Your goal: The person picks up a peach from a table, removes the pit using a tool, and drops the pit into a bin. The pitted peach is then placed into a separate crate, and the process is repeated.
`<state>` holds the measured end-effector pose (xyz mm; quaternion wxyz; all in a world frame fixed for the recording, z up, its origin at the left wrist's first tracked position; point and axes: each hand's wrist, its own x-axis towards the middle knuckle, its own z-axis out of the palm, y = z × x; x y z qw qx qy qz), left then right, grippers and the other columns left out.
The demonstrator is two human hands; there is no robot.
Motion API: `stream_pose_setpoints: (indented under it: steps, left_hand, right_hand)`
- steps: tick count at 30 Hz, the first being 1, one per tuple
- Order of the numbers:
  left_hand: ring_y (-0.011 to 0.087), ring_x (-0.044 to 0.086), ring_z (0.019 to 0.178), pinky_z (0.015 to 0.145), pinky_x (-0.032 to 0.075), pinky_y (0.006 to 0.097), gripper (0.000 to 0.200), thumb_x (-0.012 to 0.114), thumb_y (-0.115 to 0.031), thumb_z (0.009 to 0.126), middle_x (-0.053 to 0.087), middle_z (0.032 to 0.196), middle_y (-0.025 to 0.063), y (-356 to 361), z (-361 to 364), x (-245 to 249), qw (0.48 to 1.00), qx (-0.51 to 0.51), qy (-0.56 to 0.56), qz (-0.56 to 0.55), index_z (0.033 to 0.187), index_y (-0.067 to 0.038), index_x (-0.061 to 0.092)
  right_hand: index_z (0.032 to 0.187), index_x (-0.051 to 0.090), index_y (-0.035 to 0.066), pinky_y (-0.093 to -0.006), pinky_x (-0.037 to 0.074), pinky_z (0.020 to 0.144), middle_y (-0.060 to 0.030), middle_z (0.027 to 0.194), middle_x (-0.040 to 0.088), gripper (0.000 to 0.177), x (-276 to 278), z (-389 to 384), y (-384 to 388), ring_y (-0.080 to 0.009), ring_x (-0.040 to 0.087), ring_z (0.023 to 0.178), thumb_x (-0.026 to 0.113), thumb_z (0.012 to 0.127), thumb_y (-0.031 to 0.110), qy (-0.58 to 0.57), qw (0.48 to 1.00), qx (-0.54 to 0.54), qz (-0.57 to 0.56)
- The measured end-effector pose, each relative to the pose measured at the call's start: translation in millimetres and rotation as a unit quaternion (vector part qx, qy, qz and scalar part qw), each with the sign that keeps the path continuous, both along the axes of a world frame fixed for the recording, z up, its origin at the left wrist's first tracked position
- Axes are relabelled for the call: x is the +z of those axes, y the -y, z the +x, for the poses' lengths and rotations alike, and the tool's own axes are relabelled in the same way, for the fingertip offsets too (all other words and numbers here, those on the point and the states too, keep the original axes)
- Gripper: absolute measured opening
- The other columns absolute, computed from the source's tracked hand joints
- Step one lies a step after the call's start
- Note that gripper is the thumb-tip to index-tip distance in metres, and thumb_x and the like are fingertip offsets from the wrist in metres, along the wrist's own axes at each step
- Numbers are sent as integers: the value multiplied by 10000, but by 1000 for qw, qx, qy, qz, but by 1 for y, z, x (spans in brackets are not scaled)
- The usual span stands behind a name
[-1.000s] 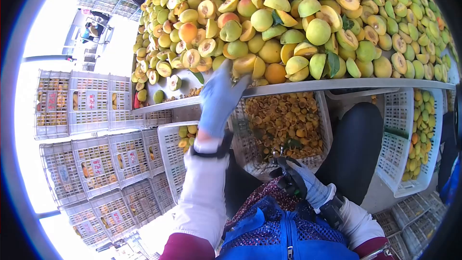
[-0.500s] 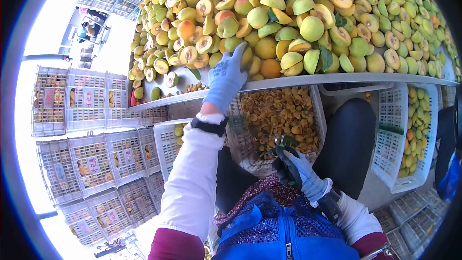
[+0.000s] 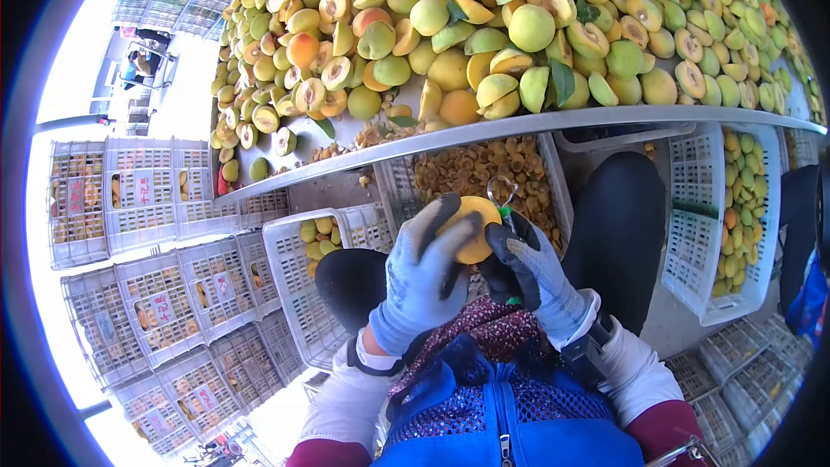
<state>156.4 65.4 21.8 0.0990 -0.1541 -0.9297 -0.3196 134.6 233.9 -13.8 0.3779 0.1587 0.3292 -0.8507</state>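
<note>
My left hand [image 3: 418, 270] wears a blue-grey glove with dark fingertips. Its fingers are closed around a yellow peach half [image 3: 477, 246] above my lap. My right hand [image 3: 546, 275], gloved the same way, is wrapped round a fruit corer [image 3: 502, 193] with a metal loop at its tip and green on its handle. The loop stands up beside the peach, and the right fingertips are close to or touching the fruit. How the palm grips the handle is hidden. Beyond both hands, a heap of halved and whole peaches [image 3: 378, 40] covers the metal-edged table [image 3: 346, 161].
Under the table edge is a crate of brown-yellow scraps [image 3: 450, 180]. White crates of fruit stand at left [image 3: 294, 294] and right [image 3: 687, 238] of my knees. Stacked crates [image 3: 147, 186] line the far left. Other people [image 3: 143, 60] are in the left background.
My left hand has come back from the heap to my lap with a peach half. My right hand has risen slightly, and the corer now meets the fruit there.
</note>
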Motion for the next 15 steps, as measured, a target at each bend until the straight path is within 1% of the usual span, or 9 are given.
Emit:
stream_pose_setpoints:
  steps: [2,3,5,7,8,9,11,12,15]
  left_hand:
    - [256,549,1067,922,450,346,627,665,-99,734,475,1316,162,-4,17,-4,964,77,74,242,1326,-32,473]
    - [215,496,1140,964,415,341,650,636,-210,854,422,1364,154,0,23,6,883,65,211,414,1387,28,350]
    - [186,509,1116,959,418,341,595,577,-337,919,485,1295,129,-12,29,-2,814,107,210,531,1364,11,390]
    - [201,579,1024,892,474,325,505,467,-388,976,563,1178,125,-13,34,-8,833,199,246,454,1294,4,464]
    - [184,592,971,878,476,318,473,440,-383,988,590,1122,113,-12,38,-15,805,235,250,484,1250,6,502]
    - [167,605,918,863,478,311,455,413,-379,1000,617,1066,101,-12,42,-18,774,270,254,513,1206,7,539]
    - [161,611,885,852,477,297,441,387,-365,1010,630,1025,92,-9,46,-12,791,254,252,496,1164,8,566]
    - [157,614,868,846,476,290,439,374,-358,1015,637,1004,87,-8,48,-9,799,247,251,487,1143,8,579]
    - [152,611,880,834,473,281,429,367,-335,1020,642,990,94,-9,55,1,855,204,250,407,1100,13,604]
  right_hand:
    - [1196,515,14,-171,431,506,-9,900,595,431,4,2,-2,-40,544,615,686,854,215,-16,1000,3,9]
    - [1193,512,15,-186,443,523,-14,927,591,426,4,3,-6,-46,548,627,693,849,189,-25,999,34,-1]
    - [1180,510,17,-214,462,561,-15,942,591,403,6,8,-7,-69,563,650,694,850,158,-54,995,79,6]
    - [1158,510,19,-239,478,602,-9,918,597,365,14,16,0,-103,583,675,681,864,150,-93,990,102,39]
    - [1106,499,21,-294,485,645,-53,850,612,318,-7,27,15,-172,610,695,671,869,145,-232,967,21,107]
    - [1080,495,20,-301,482,642,-76,829,605,297,-5,31,13,-188,615,697,668,867,133,-308,934,37,175]
    - [1026,487,20,-315,476,637,-123,788,593,256,3,34,-1,-219,624,701,661,862,110,-452,835,66,306]
    - [948,473,30,-363,483,610,-164,759,583,231,8,36,-4,-284,635,686,642,870,167,-441,856,88,255]
    - [900,472,48,-399,479,555,-142,717,597,279,30,41,-14,-326,633,645,615,886,288,-578,682,207,397]
